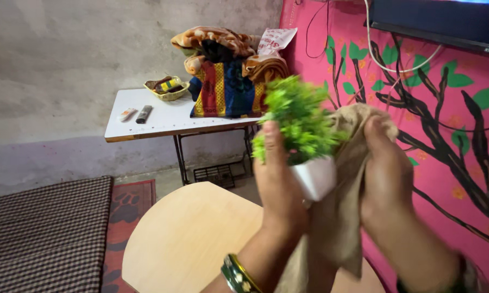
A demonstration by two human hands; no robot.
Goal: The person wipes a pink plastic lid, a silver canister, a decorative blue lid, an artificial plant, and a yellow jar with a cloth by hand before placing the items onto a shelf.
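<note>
Two hands work above the round wooden table (185, 239): the left hand (277, 190) is wrapped around a white pot (316, 176) of green artificial plant (299, 119), while the right hand (383, 173) clutches a beige cloth (342, 217) against the pot's side.

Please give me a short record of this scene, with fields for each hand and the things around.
left hand: holds small white pot with green plant
right hand: holds tan cloth against the pot
below: round wooden table
behind: white folding table with folded blankets, a basket
right: pink wall with painted tree
</note>
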